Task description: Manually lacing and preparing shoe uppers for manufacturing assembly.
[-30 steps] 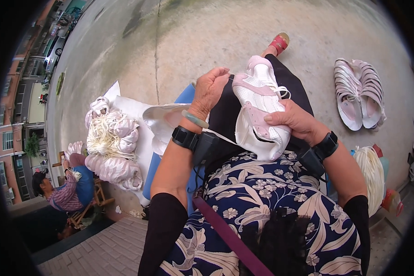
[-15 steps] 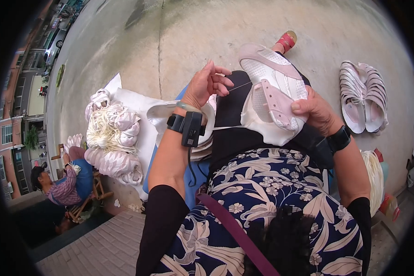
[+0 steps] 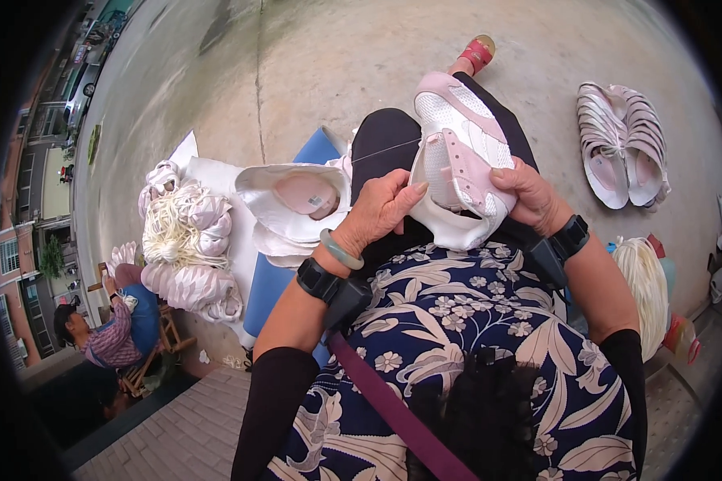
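Note:
A pink and white mesh shoe upper is held over my lap, its toe end pointing away from me. My right hand grips its right side, thumb on top of the pink eyelet strip. On the other side, my left hand is closed at the edge of the opening, with the thumb pressed along the rim; its fingers are partly hidden. A thin thread runs leftward from the upper across my dark knee. Left of that hand, more white shoe uppers lie stacked on a blue surface.
Bundled uppers with cream laces lie on a white sheet at left. Two tied stacks of uppers rest on the concrete at right. Pale laces hang near my right elbow. Another person sits at far left.
My left hand has come down and right from above the stack to the upper's left edge, and its fingers have closed. My right hand keeps its hold; the view has shifted slightly.

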A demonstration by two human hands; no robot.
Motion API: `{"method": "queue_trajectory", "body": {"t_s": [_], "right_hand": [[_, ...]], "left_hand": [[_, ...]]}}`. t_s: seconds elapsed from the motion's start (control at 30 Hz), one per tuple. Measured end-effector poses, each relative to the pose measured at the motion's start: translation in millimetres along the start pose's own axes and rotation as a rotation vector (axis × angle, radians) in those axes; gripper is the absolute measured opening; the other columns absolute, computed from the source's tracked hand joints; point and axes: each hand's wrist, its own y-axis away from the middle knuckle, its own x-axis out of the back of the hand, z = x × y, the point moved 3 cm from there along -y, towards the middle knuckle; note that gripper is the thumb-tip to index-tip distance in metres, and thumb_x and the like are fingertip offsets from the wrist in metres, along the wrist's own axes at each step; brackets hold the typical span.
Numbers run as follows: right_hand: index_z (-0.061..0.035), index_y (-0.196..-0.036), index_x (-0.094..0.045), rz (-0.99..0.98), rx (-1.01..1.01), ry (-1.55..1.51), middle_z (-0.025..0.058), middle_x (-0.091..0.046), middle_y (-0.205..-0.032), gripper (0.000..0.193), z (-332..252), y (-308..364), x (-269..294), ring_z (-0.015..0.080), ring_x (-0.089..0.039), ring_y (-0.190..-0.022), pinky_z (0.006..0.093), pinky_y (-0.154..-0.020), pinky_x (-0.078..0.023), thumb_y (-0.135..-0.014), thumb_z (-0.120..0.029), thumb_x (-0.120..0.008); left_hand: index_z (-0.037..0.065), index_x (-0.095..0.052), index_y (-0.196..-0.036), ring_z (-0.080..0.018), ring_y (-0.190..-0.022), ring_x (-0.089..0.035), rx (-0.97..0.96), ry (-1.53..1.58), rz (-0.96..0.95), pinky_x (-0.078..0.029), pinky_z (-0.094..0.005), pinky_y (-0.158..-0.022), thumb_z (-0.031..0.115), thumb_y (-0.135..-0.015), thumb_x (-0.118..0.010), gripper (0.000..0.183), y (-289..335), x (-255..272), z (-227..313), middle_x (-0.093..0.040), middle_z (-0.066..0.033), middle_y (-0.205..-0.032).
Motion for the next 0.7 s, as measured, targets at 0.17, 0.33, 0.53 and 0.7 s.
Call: {"method": "queue_trajectory", "body": {"t_s": [0.17, 0.33, 0.53, 0.7], "right_hand": [[0.0019, -0.121, -0.048, 0.034, -0.082, 0.228, 0.0101, -0.059, -0.111, 0.052, 3.8, 18.5, 27.1, 0.0174, -0.058, -0.099, 0.0310, -0.089, -0.046, -0.077, -0.016, -0.069], [0.0008, -0.117, -0.051, 0.202, -0.055, 0.391, 0.0080, -0.061, -0.105, 0.051, 7.1, 28.8, 42.4, 0.0141, -0.059, -0.092, 0.0274, -0.084, -0.046, -0.079, -0.029, -0.067], [0.0043, -0.115, -0.048, 0.369, 0.236, 0.874, 0.0137, -0.060, -0.103, 0.051, -1.8, 25.6, 53.7, 0.0184, -0.059, -0.091, 0.0282, -0.082, -0.045, -0.082, -0.031, -0.064], [-0.0006, -0.114, -0.051, 0.496, 0.434, 1.246, 0.0138, -0.053, -0.112, 0.039, -6.1, 15.8, 59.3, 0.0246, -0.053, -0.101, 0.0314, -0.085, -0.043, -0.084, -0.024, -0.060]], "left_hand": [[0.001, -0.055, -0.083, -0.0196, -0.047, -0.055, -0.193, -0.497, 0.167, -0.042, -0.0292, -0.045, 0.023, -0.088, -0.051, 0.023, 0.9, -11.0, 3.9, -0.054, -0.0092, -0.056], [0.000, -0.050, -0.074, -0.0424, -0.061, -0.054, -0.322, -0.761, 0.349, -0.043, -0.0456, -0.053, 0.018, -0.086, -0.050, 0.022, -6.9, -28.7, 10.5, -0.054, -0.0234, -0.062], [0.000, -0.052, -0.071, -0.0398, -0.062, -0.059, -0.205, -0.976, 0.376, -0.047, -0.0485, -0.059, 0.019, -0.085, -0.047, 0.025, -25.8, -45.8, 19.0, -0.058, -0.0231, -0.062], [-0.001, -0.053, -0.071, -0.0411, -0.065, -0.058, -0.218, -1.000, 0.398, -0.046, -0.0496, -0.059, 0.020, -0.085, -0.047, 0.026, -44.1, -41.6, 21.1, -0.057, -0.0239, -0.064]]}}
